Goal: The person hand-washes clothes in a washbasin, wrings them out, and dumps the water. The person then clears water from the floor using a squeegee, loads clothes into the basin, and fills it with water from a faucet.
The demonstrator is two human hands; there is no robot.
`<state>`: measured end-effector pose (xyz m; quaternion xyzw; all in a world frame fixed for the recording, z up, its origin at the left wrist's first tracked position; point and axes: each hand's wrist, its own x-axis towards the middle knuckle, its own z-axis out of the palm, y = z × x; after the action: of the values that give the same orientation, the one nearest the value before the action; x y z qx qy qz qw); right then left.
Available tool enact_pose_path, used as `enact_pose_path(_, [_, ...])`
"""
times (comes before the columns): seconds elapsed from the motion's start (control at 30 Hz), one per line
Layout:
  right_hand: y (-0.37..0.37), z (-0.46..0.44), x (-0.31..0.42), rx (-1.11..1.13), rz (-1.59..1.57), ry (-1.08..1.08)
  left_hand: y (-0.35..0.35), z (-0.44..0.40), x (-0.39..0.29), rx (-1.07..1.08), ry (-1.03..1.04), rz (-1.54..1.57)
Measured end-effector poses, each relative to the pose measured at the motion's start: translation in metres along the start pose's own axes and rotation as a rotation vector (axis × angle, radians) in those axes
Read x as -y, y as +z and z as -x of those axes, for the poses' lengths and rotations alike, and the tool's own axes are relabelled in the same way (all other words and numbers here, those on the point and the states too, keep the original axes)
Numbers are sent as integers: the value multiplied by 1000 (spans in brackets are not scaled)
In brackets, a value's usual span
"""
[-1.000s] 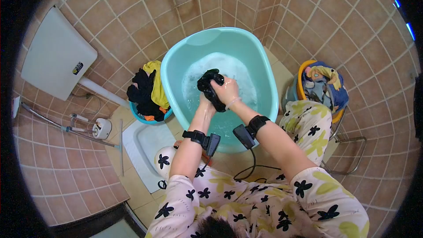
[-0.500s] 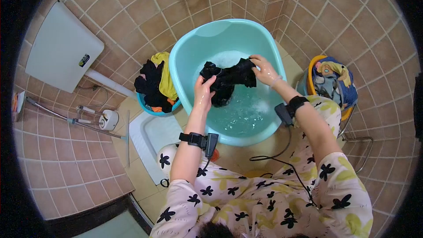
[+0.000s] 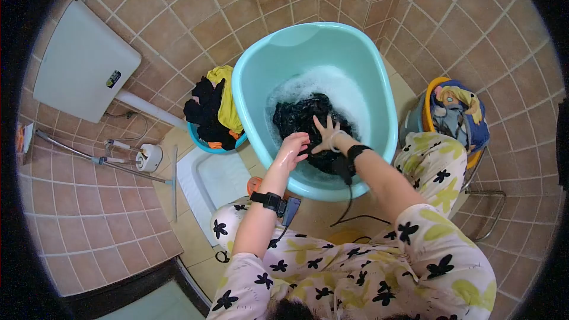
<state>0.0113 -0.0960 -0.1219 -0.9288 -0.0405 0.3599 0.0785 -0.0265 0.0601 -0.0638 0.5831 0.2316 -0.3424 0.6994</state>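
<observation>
A large turquoise tub holds soapy water with white foam on its far side. Spread out in the water lies a wet black garment. My right hand is over the garment with its fingers spread, seemingly touching it. Just left of it, my left hand is above the near part of the tub, fingers apart and slightly bent, holding nothing. Both wrists wear black straps with small boxes and cables.
Left of the tub, a blue basin holds black, yellow and orange clothes, behind a white squat toilet. At the right, an orange-rimmed basin holds more clothes. A cistern and hose are on the left wall.
The black garment, stretched between both hands earlier, is now down in the water. Both hands have let go of it. My right hand has moved left and down, with fingers now spread.
</observation>
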Motion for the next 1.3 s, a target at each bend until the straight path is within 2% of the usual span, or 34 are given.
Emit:
enact_pose_path(0.03, [-2,10,9,53,7,50,-4,1,-1,-6,-1,0])
enact_pose_path(0.13, [30,-20,5,128,34,21,-12,8,-3,-13,35,126])
enact_pose_path(0.23, [39,-22,-7,378,115,100,-13,9,-10,-35,45,145])
enact_pose_path(0.43, [52,5,-21,482,300,-35,-13,14,-21,-8,86,221])
enact_pose_path(0.5, [34,17,-24,381,295,-120,-14,19,-28,-4,137,252])
enact_pose_path(0.53, [25,15,-29,277,253,-150,-17,19,-31,10,170,263])
enact_pose_path(0.57, [36,-15,-47,71,63,-184,-19,19,-34,16,176,276])
enact_pose_path(0.63, [-6,-25,-46,-185,-90,-194,-21,23,-39,-21,253,280])
enact_pose_path(0.67, [-29,-28,-45,-379,-215,-105,-21,28,-41,-25,279,279])
enact_pose_path(0.73, [-101,-3,-29,-564,-254,-149,-23,29,-42,-64,301,230])
enact_pose_path(0.8, [-171,45,-11,-591,-340,-221,-27,27,-41,-101,329,177])
enact_pose_path(0.87, [-229,79,0,-662,-321,-269,-28,24,-41,-295,622,-215])
enact_pose_path(0.9, [-251,91,4,-708,-306,-299,-28,27,-41,-295,628,-207])
enact_pose_path(0.97, [-282,100,7,-825,-290,-316,-28,37,-38,-679,777,-780])
enact_pose_path(1.0, [-290,99,8,-824,-284,-322,-27,41,-35,-685,777,-773])
enact_pose_path(1.03, [-297,98,9,-886,-233,-275,-27,46,-32,-822,821,-895])
enact_pose_path(1.07, [-302,96,11,-947,-186,-231,-28,49,-29,-963,860,-1021])
enact_pose_path(1.2, [-266,42,4,-846,-128,-116,-41,34,-2,-979,776,-1035])
enact_pose_path(1.3, [-201,-24,-10,-756,-80,-31,-37,34,4,-921,848,-1126])
